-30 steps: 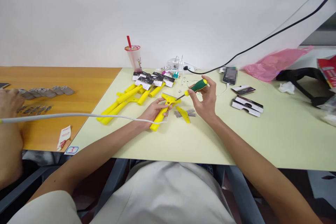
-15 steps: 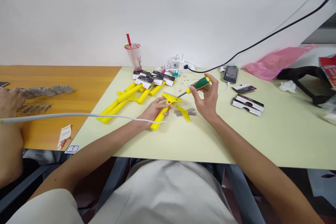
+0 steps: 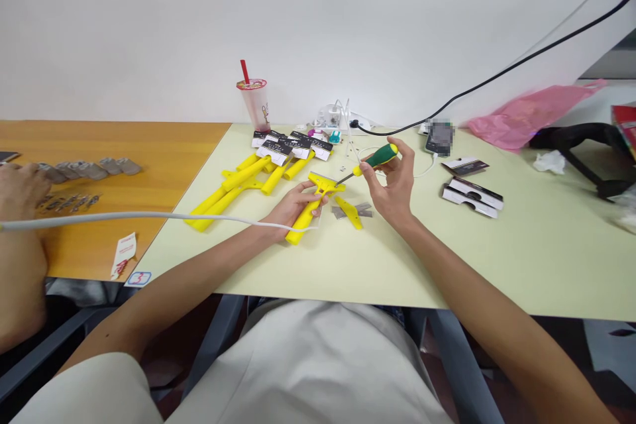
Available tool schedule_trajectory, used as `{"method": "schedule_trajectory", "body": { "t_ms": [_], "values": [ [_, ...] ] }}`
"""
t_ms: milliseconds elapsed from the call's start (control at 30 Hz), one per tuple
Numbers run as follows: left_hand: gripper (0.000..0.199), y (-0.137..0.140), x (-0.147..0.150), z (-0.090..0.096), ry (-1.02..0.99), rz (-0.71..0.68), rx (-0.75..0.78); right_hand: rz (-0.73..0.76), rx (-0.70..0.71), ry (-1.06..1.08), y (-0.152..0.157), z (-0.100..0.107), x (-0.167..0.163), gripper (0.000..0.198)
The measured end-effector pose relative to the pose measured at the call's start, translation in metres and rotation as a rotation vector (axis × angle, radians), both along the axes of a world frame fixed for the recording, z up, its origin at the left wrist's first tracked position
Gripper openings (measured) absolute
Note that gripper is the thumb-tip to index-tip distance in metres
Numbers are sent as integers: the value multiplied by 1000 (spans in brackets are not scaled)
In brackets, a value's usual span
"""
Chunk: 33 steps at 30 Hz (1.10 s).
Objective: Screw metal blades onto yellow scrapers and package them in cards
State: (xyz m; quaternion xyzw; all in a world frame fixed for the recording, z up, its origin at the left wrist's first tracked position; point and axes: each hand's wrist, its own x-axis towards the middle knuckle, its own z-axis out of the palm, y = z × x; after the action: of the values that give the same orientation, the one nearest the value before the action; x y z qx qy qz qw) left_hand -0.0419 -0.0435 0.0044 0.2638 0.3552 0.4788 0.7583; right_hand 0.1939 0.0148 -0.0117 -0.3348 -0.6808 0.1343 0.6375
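Note:
My left hand (image 3: 291,207) is closed around a yellow scraper (image 3: 304,220), its wide head tilted up and away from me. In my right hand (image 3: 393,189) is a screwdriver (image 3: 381,156) with a green and yellow handle, pinched between thumb and fingers. Its shaft slants down to the left and the tip meets the scraper's head. Just right of the scraper, a loose yellow plate (image 3: 349,212) lies across grey metal blades (image 3: 366,210). Several more yellow scrapers (image 3: 226,207) with black-and-white cards lie in a pile to the left.
A cup with a red straw (image 3: 256,106) stands behind the pile. A power strip (image 3: 332,119), a phone (image 3: 440,139) and folded cards (image 3: 472,197) lie at the back and right. A white cable (image 3: 149,216) crosses before me. At far left is another person's hand (image 3: 22,189).
The screwdriver tip has shifted very slightly along the scraper's head. Both hands keep their grips, and the whole view has moved a little.

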Motion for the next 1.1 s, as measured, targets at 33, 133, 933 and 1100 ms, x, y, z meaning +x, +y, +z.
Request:
{"method": "schedule_trajectory", "body": {
  "t_ms": [33, 133, 933, 1100],
  "values": [
    [52, 0, 0, 0, -2, 5, -3, 1, 3, -3, 0, 0, 0, 67],
    [53, 0, 1, 0, -11, 13, -11, 4, 6, -5, 2, -1, 1, 68],
    [56, 2, 0, -2, -43, 33, -38, 12, -23, 3, 11, -6, 6, 70],
    [52, 0, 1, 1, -72, 43, -62, 14, -17, -1, 7, -3, 3, 68]
  ]
}}
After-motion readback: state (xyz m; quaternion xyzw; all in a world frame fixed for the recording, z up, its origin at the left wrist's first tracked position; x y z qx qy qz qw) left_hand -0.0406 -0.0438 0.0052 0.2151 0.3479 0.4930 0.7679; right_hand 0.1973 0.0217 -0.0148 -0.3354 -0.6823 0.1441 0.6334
